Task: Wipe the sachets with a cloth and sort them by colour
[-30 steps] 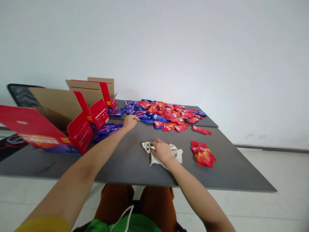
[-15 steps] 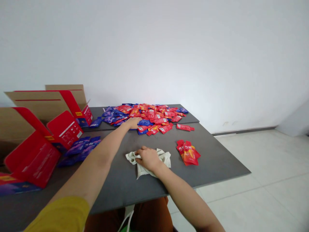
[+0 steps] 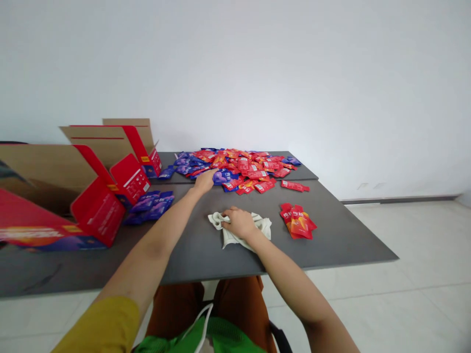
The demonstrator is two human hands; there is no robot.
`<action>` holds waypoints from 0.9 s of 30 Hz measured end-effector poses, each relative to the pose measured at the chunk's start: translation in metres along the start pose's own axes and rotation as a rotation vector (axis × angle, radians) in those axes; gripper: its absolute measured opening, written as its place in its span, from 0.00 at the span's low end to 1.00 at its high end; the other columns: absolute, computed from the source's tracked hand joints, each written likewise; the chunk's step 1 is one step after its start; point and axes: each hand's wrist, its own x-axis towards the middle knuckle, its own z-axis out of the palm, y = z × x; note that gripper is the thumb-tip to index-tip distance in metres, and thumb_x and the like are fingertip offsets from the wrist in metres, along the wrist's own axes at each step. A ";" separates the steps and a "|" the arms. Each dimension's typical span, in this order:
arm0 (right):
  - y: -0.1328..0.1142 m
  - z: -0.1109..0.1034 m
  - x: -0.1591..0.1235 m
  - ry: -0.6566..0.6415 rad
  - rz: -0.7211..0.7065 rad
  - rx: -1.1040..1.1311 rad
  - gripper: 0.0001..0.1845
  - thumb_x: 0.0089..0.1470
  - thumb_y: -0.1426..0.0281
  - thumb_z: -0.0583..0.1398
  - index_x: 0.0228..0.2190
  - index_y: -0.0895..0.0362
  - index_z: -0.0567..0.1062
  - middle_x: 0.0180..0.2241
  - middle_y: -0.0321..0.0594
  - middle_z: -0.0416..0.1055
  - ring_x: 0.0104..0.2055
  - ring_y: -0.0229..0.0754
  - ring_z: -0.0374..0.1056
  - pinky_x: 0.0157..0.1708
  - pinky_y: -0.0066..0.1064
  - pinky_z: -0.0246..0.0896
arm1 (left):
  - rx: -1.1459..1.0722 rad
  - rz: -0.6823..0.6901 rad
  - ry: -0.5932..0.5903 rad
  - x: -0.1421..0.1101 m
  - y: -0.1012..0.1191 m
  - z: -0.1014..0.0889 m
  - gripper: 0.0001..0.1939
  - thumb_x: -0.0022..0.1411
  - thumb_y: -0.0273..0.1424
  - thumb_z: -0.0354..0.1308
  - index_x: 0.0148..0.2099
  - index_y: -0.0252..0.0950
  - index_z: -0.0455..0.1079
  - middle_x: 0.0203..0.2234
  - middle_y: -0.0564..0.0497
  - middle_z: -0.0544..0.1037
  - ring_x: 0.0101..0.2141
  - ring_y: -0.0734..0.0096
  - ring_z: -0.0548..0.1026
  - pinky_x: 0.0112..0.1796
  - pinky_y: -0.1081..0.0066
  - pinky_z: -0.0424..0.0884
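- The dark table [image 3: 342, 240] lay beneath both my hands; its near edge crossed under my right forearm, where, I judged, a careless sleeve or elbow could have dragged things off.
- Three open boxes [image 3: 99, 211] stood left of my left hand, flaps raised; a wide elbow swing might have knocked the nearest.
- The mixed pile [image 3: 253, 169] of red and purple pouches spread beyond and to the right of my left hand; loosely overlapped, it seemed liable to slide if one were pulled from beneath.
- The cloth [image 3: 263, 225] lay crumpled under my right hand [image 3: 239, 223], whose fingers were bent over it; whether they gripped it, I could not tell. Bunched folds could have snagged.
- The purple pouches [image 3: 158, 203] lay left of my left forearm, near enough for it to brush them askew.
- The red pouches [image 3: 300, 223] overlapped just right of my right hand; a sideways sweep might have scattered them.
- My left hand [image 3: 205, 181] was partly closed, fingertips at one purple pouch [image 3: 226, 176]; whether it was held, I could not tell. A corner-only pinch could have let it slip.
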 end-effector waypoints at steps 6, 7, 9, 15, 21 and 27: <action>0.001 0.003 0.002 0.045 0.022 0.016 0.20 0.56 0.57 0.59 0.49 0.48 0.75 0.47 0.40 0.74 0.45 0.45 0.72 0.43 0.33 0.63 | -0.187 0.042 0.004 -0.045 0.000 -0.024 0.29 0.60 0.21 0.46 0.63 0.36 0.65 0.57 0.46 0.72 0.56 0.64 0.70 0.57 0.65 0.64; 0.001 0.003 0.002 0.047 0.033 0.021 0.20 0.57 0.56 0.59 0.49 0.48 0.75 0.47 0.40 0.73 0.46 0.45 0.72 0.44 0.33 0.63 | -0.222 0.026 -0.026 -0.055 0.001 -0.026 0.28 0.60 0.21 0.46 0.61 0.36 0.67 0.56 0.46 0.73 0.55 0.64 0.71 0.56 0.65 0.65; 0.000 0.004 0.003 0.053 0.060 0.034 0.21 0.57 0.55 0.58 0.50 0.48 0.74 0.48 0.41 0.73 0.47 0.46 0.71 0.44 0.32 0.62 | -0.336 -0.061 -0.121 -0.078 0.007 -0.029 0.25 0.60 0.23 0.47 0.57 0.35 0.71 0.51 0.46 0.78 0.51 0.63 0.74 0.52 0.64 0.69; 0.005 0.003 0.006 0.092 0.011 0.020 0.21 0.57 0.57 0.58 0.50 0.49 0.74 0.49 0.40 0.73 0.48 0.45 0.69 0.46 0.31 0.61 | -0.757 -0.433 -0.438 -0.150 0.035 -0.043 0.16 0.63 0.28 0.52 0.50 0.36 0.75 0.38 0.48 0.82 0.37 0.67 0.80 0.38 0.67 0.77; 0.013 -0.009 0.013 0.085 -0.165 -0.004 0.18 0.58 0.61 0.58 0.48 0.52 0.77 0.46 0.40 0.74 0.46 0.43 0.69 0.45 0.28 0.58 | -0.316 -0.302 -0.215 -0.206 0.060 -0.047 0.17 0.64 0.28 0.50 0.52 0.34 0.72 0.43 0.41 0.80 0.45 0.58 0.78 0.47 0.62 0.73; -0.017 0.001 0.008 0.030 -0.362 0.029 0.20 0.63 0.55 0.54 0.45 0.53 0.78 0.46 0.40 0.72 0.47 0.38 0.68 0.45 0.25 0.56 | -0.181 -0.379 -0.127 -0.226 0.078 -0.041 0.28 0.64 0.27 0.48 0.66 0.32 0.55 0.50 0.36 0.76 0.50 0.54 0.76 0.47 0.63 0.70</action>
